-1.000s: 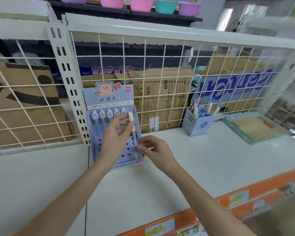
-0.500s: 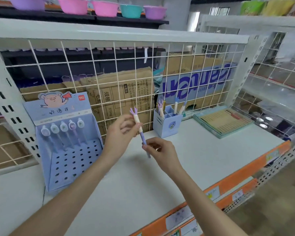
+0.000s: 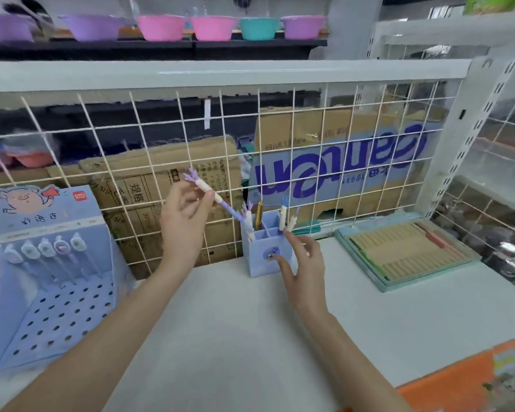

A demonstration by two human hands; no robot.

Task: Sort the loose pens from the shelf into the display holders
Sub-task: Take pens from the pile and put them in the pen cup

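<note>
My left hand pinches a purple pen tilted toward the small blue holder on the shelf; my right hand is spread open, fingertips touching the holder's front. Five pens already stand in the pig display holder and several in the small one, so I judge sorting well along.

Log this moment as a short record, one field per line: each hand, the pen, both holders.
left hand: pinches the purple pen, tilted, tip toward the cup
right hand: fingers spread, holds nothing, at the front of the cup
blue pen cup: upright on the shelf, several pens inside
pig display stand: far left, five pens in its top row
</note>
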